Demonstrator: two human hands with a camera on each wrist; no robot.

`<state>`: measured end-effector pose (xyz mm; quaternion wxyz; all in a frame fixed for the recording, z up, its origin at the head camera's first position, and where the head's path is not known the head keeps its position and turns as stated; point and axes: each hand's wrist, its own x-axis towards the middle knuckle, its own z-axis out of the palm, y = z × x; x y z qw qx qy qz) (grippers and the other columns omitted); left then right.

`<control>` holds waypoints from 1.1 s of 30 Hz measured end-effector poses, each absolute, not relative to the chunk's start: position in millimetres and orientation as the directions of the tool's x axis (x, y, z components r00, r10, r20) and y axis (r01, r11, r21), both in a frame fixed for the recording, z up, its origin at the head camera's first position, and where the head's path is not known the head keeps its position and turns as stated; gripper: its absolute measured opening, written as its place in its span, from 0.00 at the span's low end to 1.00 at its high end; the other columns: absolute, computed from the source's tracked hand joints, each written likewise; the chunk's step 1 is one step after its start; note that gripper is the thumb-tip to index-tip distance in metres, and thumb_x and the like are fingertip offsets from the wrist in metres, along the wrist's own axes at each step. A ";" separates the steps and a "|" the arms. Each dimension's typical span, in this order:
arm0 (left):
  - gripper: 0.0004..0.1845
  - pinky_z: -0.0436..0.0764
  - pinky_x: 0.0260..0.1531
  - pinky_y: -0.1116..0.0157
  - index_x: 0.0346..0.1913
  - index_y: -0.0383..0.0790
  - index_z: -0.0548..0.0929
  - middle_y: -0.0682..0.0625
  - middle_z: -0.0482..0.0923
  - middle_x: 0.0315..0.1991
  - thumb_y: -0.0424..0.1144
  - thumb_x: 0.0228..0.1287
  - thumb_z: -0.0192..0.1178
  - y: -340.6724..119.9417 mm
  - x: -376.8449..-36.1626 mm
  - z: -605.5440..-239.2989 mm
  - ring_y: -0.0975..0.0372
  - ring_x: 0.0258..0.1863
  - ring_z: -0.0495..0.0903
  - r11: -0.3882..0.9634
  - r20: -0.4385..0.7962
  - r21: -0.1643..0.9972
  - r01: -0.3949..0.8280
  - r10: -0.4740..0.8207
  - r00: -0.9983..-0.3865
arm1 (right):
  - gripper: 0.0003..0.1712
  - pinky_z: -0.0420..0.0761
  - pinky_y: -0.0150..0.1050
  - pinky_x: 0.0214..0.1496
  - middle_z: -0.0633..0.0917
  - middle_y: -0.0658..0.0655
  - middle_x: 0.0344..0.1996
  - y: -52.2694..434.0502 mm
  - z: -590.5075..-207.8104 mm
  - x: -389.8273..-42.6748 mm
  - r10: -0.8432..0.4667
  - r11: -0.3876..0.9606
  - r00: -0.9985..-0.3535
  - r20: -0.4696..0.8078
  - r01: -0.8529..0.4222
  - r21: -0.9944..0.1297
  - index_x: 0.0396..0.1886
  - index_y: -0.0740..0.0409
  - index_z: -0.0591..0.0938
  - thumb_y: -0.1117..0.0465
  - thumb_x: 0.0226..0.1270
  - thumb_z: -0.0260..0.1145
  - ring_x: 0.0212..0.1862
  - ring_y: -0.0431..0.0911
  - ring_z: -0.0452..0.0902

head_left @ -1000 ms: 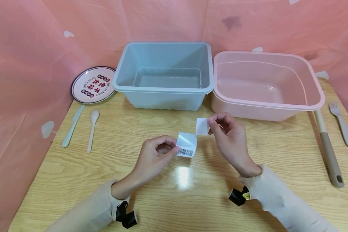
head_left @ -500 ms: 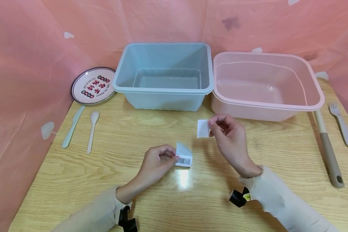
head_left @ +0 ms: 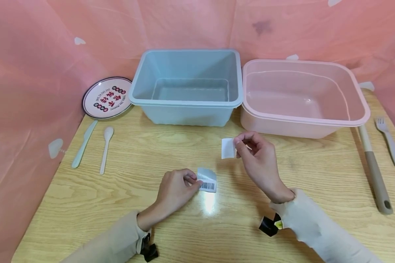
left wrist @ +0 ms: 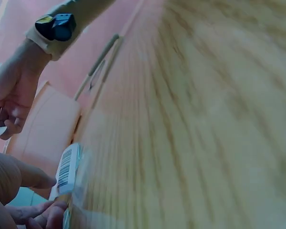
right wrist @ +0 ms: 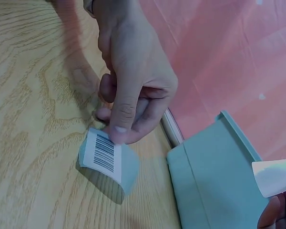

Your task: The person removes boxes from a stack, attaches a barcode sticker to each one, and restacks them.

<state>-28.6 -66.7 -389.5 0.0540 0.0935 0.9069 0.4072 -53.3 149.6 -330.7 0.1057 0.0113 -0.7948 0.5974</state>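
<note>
My left hand (head_left: 177, 190) pinches a curled white barcode label (head_left: 206, 180) and holds it down against the wooden table (head_left: 125, 160); the same label (right wrist: 105, 157) shows under my left hand's thumb (right wrist: 124, 119) in the right wrist view, and the label (left wrist: 66, 167) appears again in the left wrist view. My right hand (head_left: 258, 157) is raised a little above the table and pinches a small blank white paper piece (head_left: 228, 148) between thumb and fingers; that piece (right wrist: 274, 177) also shows at the lower right of the right wrist view.
A blue tub (head_left: 187, 104) and a pink tub (head_left: 304, 118) stand side by side at the back. A printed plate (head_left: 106, 96) leans at the back left, with a pale knife (head_left: 83, 143) and spoon (head_left: 106, 148) before it. A spatula (head_left: 373, 171) and fork (head_left: 388, 146) lie at right.
My left hand has lowered the barcode label towards me and down onto the table. My right hand stays raised with the blank piece, drifting slightly left.
</note>
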 end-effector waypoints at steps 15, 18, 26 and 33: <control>0.02 0.72 0.15 0.73 0.35 0.39 0.86 0.49 0.84 0.29 0.31 0.60 0.66 -60.6 -47.8 -338.8 0.66 0.28 0.78 0.224 0.332 0.894 0.389 0.252 -0.909 | 0.04 0.79 0.27 0.28 0.78 0.54 0.30 145.2 -339.1 -52.4 0.100 0.264 -0.971 0.217 -0.184 -0.947 0.38 0.70 0.78 0.70 0.68 0.59 0.27 0.39 0.75; 0.03 0.71 0.13 0.73 0.35 0.37 0.87 0.48 0.85 0.29 0.31 0.60 0.65 -49.5 -44.4 -327.0 0.66 0.29 0.79 0.178 0.336 0.901 0.395 0.286 -0.897 | 0.04 0.78 0.26 0.27 0.80 0.56 0.31 142.9 -340.4 -52.6 0.094 0.279 -0.965 0.245 -0.211 -0.937 0.38 0.70 0.78 0.71 0.68 0.59 0.27 0.38 0.74; 0.05 0.69 0.13 0.74 0.37 0.38 0.88 0.50 0.86 0.27 0.34 0.59 0.65 -29.7 -50.9 -320.6 0.66 0.28 0.81 0.278 0.242 0.908 0.314 0.265 -0.933 | 0.06 0.79 0.25 0.30 0.85 0.60 0.34 136.6 -340.9 -48.7 0.062 0.333 -0.938 0.340 -0.302 -0.893 0.40 0.68 0.82 0.70 0.68 0.60 0.28 0.37 0.76; 0.06 0.67 0.14 0.74 0.38 0.39 0.89 0.50 0.87 0.29 0.35 0.60 0.66 -29.5 -56.4 -321.0 0.65 0.29 0.82 0.292 0.216 0.916 0.276 0.223 -0.951 | 0.05 0.77 0.25 0.33 0.85 0.58 0.34 132.7 -341.4 -44.9 0.026 0.343 -0.898 0.438 -0.404 -0.848 0.37 0.67 0.84 0.72 0.66 0.61 0.32 0.36 0.74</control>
